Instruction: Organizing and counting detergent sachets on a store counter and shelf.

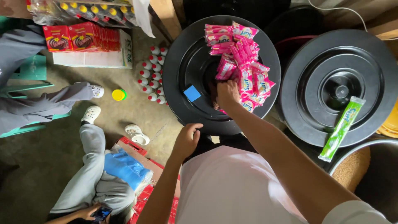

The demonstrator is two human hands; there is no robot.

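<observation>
The right hand [227, 92] reaches out over a round black lid [184, 62] and rests, fingers curled down, on the near end of a heap of pink sachets [242, 58]; whether it actually grips one of them I cannot tell, since the fingertips are hidden under the hand. The sachets lie in a loose strip across the right half of that lid, running from its far rim down to the hand. A small blue square [192, 93] lies flat on the same lid, just left of the hand and apart from the sachets. The left hand [187, 139] is well apart from the right, nearer the body, loosely closed at the near rim of the lid, with nothing visible in it. To the right stands a second round black lid [331, 54], and a long green packet [342, 127] lies slanted across its near edge. On the floor to the left are a cluster of small white bottles with red caps [153, 74], a yellow cap [118, 95] and a stack of red boxes [81, 37]. Another person sits lower left, holding a phone [100, 214]
</observation>
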